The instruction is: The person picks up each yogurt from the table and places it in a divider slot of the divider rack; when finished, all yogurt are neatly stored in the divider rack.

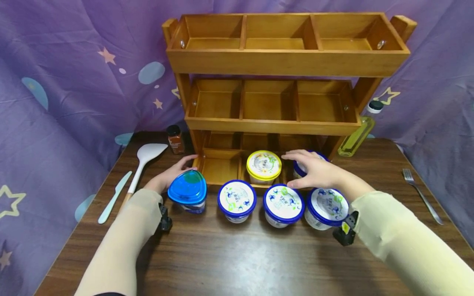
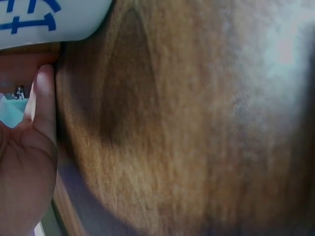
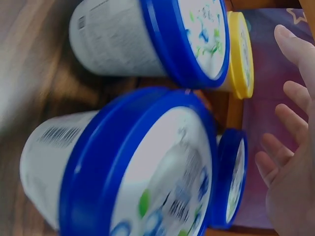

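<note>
My left hand (image 1: 172, 173) reaches to the lower left corner of the wooden three-tier rack (image 1: 289, 61); its straight thumb and fingers touch the bottom tier's left end. Just in front of it stands a tub with a translucent blue lid (image 1: 187, 188). My right hand (image 1: 314, 169) hovers, fingers spread and holding nothing, above a blue-lidded tub (image 3: 231, 179) in the bottom tier's right compartment, partly hidden by the hand. A yellow-lidded tub (image 1: 264, 165) sits in the middle compartment, left of my right fingertips. The bottom left compartment (image 1: 221, 167) is bare.
In front of the rack stand three blue-lidded tubs: left (image 1: 237, 199), middle (image 1: 283, 203) and right (image 1: 326, 206). At left lie a white spoon (image 1: 148, 154) and a pale knife (image 1: 115, 197), near a spice jar (image 1: 175, 139). An oil bottle (image 1: 357, 135) and a fork (image 1: 422, 195) are at right.
</note>
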Available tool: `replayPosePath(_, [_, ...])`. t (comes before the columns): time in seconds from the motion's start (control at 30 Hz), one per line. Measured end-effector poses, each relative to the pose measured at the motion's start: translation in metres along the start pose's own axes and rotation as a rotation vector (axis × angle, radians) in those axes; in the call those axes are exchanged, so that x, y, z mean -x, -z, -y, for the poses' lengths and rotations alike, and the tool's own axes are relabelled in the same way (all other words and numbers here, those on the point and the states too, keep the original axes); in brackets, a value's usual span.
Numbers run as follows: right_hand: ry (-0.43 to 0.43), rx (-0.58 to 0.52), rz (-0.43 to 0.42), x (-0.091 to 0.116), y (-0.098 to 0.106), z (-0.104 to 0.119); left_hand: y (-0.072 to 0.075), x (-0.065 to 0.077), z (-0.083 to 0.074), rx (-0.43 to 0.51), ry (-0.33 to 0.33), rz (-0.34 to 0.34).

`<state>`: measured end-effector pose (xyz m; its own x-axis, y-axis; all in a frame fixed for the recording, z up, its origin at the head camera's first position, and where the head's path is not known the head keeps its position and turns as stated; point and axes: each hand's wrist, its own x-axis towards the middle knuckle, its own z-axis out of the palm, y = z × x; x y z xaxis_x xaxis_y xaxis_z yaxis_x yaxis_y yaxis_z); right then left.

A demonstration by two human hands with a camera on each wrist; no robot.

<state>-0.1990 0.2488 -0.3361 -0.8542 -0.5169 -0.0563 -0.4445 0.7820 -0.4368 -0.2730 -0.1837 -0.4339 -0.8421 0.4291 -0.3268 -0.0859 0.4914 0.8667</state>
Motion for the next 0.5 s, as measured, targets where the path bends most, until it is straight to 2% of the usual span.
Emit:
replayPosePath(0.23, [0.021, -0.039, -0.009, 0.024, 0.0, -0.013, 0.0, 0.001, 0.0, -0.015, -0.005, 0.0])
replayPosePath(0.5, [0.028, -0.034, -0.027, 0.049, -0.001, -0.027, 0.0, 0.002, 0.001, -0.003, -0.019, 0.005])
